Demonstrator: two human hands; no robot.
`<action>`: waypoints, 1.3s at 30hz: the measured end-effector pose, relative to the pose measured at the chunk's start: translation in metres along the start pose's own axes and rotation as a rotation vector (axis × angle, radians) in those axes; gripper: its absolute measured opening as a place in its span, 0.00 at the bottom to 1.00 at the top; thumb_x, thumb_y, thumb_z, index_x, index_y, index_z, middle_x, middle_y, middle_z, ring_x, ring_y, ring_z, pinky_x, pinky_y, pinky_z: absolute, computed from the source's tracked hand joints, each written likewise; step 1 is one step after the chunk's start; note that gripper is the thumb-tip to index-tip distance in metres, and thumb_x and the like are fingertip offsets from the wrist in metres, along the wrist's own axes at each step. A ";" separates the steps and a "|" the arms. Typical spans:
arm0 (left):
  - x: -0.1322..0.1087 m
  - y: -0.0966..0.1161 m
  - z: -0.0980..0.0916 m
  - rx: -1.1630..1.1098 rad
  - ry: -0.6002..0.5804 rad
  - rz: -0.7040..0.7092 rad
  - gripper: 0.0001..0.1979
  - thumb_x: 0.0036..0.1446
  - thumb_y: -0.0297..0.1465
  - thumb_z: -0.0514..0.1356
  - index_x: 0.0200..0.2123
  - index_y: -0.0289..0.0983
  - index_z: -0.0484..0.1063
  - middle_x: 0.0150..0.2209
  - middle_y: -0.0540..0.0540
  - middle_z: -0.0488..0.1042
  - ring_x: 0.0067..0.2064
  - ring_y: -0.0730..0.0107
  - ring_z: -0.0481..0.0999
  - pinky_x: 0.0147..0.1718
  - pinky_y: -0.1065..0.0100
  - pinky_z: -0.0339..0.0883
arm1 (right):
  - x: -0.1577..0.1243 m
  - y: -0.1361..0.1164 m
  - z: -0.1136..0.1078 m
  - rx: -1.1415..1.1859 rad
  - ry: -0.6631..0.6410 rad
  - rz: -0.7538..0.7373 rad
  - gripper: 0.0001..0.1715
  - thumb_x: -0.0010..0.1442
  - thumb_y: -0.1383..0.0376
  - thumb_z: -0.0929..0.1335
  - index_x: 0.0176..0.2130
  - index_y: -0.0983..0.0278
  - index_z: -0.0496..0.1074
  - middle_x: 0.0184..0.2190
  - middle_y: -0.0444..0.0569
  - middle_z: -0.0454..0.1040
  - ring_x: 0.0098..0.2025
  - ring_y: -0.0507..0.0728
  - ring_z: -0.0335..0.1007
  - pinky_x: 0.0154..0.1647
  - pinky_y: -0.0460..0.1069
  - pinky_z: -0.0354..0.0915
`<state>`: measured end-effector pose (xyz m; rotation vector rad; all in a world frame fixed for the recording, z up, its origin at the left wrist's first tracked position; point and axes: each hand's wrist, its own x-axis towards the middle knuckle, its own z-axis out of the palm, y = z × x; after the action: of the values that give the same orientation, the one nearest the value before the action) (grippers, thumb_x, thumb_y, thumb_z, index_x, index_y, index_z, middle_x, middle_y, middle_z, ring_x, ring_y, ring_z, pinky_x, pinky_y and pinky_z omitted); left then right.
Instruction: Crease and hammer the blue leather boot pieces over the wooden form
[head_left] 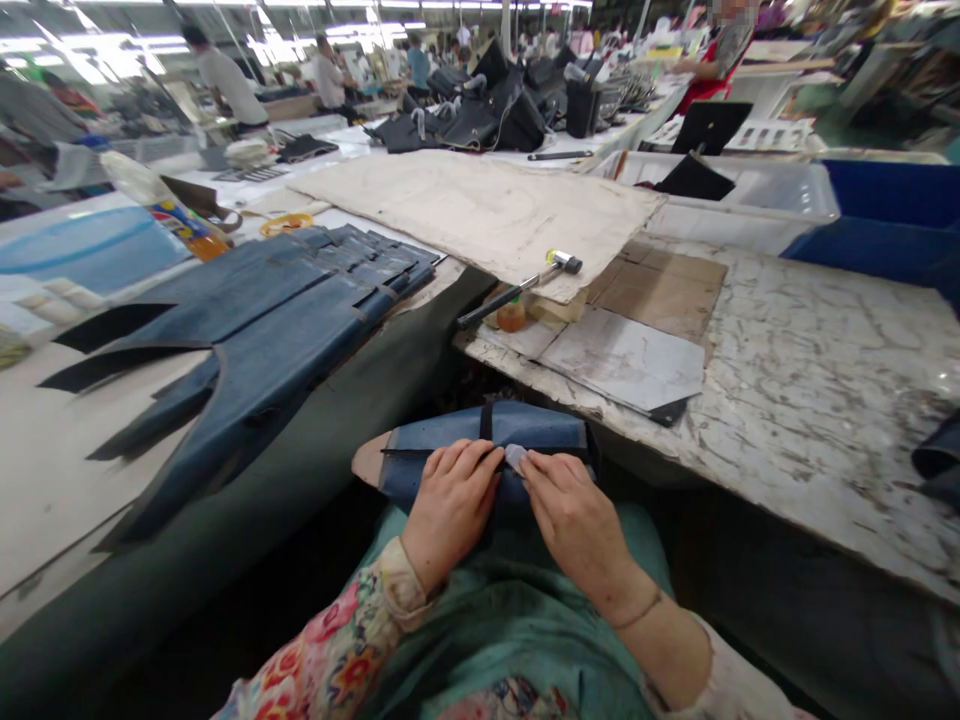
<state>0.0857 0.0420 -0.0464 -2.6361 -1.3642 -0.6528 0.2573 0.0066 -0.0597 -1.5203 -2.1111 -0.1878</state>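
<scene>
Workpiece across your lap, left hand on it, grip unclear, right hand pinching pale scrap, hammer at right surface, near-left corner, blue panels along left surface's right edge

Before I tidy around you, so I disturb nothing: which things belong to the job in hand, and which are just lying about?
In the job:
blue piece with black band, under left hand
small pale piece, at right hand
blue panels, probably, by colour

Apparently lying about:
hammer
plastic bottle
white plastic bin
brown cardboard
</scene>
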 end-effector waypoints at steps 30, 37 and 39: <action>-0.013 -0.003 -0.006 -0.037 -0.030 -0.154 0.10 0.60 0.28 0.51 0.43 0.39 0.70 0.42 0.47 0.74 0.45 0.63 0.68 0.46 0.59 0.57 | 0.047 0.029 -0.022 0.537 -0.514 -0.014 0.18 0.62 0.61 0.60 0.46 0.63 0.72 0.43 0.49 0.75 0.46 0.55 0.68 0.52 0.54 0.65; -0.009 -0.004 -0.006 -0.091 -0.054 -0.075 0.10 0.60 0.27 0.52 0.43 0.39 0.70 0.43 0.48 0.74 0.47 0.66 0.68 0.48 0.59 0.58 | 0.052 0.024 -0.024 0.471 -0.522 -0.081 0.17 0.62 0.62 0.59 0.46 0.62 0.72 0.43 0.49 0.75 0.46 0.54 0.69 0.52 0.54 0.66; -0.013 -0.006 -0.004 -0.078 -0.049 -0.011 0.12 0.59 0.26 0.51 0.45 0.38 0.70 0.45 0.46 0.73 0.48 0.65 0.68 0.49 0.60 0.59 | 0.047 0.020 -0.024 0.409 -0.500 -0.102 0.17 0.62 0.63 0.59 0.46 0.61 0.71 0.43 0.49 0.75 0.46 0.54 0.68 0.51 0.54 0.67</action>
<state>0.0727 0.0345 -0.0494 -2.7242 -1.3954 -0.6600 0.2731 0.0438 -0.0199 -1.3015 -2.4083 0.6143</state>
